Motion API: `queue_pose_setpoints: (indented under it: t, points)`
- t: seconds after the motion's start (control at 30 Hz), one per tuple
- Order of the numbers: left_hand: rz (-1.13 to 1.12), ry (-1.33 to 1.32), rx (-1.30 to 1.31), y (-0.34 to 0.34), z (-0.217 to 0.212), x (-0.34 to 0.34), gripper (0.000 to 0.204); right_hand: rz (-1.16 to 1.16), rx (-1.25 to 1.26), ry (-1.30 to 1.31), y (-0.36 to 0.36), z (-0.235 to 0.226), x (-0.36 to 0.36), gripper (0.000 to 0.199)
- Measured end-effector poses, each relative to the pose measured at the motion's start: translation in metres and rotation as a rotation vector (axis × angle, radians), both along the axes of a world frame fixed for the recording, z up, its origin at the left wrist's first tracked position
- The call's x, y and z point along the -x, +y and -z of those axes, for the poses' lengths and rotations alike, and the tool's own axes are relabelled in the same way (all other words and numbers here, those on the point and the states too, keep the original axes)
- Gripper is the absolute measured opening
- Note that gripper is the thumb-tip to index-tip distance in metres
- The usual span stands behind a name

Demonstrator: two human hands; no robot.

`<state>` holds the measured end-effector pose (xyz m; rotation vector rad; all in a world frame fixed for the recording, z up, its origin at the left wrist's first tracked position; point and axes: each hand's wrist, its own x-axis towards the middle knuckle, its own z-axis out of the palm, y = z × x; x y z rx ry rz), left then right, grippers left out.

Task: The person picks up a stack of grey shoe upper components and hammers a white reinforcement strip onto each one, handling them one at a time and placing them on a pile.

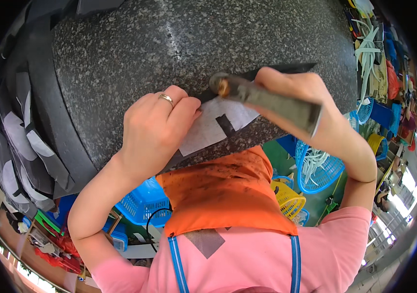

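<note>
On the speckled granite slab [169, 44] lies a flat black piece with a pale grey-white lining [203, 129] facing up and a small black tab on it. Fingers of my left hand [152, 127], which wears a ring, are closed on the piece's far left edge. My right hand [311, 100] is wrapped round a metal hammer [277, 100] with a round face and a flared flat end; its handle is mostly hidden. The hammer's round face is over the piece's far edge, close to my left fingertips. A black strip [299, 67] of the piece sticks out beyond my right hand.
Several black pieces with grey patches [32, 141] are stacked left of the slab. My orange apron [218, 195] touches its near edge. Below stand a blue basket [321, 168] with pale strips, a yellow basket [289, 198] and a blue crate [142, 202]. Pale cords [367, 51] hang at right.
</note>
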<state>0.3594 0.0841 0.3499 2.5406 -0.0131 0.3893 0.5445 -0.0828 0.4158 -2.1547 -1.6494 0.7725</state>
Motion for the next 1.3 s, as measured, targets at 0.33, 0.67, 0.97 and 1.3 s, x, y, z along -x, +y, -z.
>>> queue_pose_setpoints:
  t: [0.33, 0.67, 0.97, 1.3]
  points:
    - [0.011, -0.087, -0.054, 0.011, 0.004, 0.025, 0.014, -0.105, -0.047, -0.014, 0.017, 0.000, 0.033, 0.023]
    - [-0.036, -0.043, 0.065, 0.030, 0.009, 0.061, 0.008, -0.396, 0.023, -0.300, 0.041, -0.002, 0.061, 0.023]
    - [-0.016, -0.032, -0.067, 0.030, 0.000, 0.097, 0.019, -0.328, -0.048, -0.124, 0.051, 0.004, 0.082, 0.021]
    - [-0.090, -0.213, -0.239, 0.030, 0.009, 0.115, 0.022, -0.389, 0.032, -0.119, 0.064, 0.005, 0.094, 0.027]
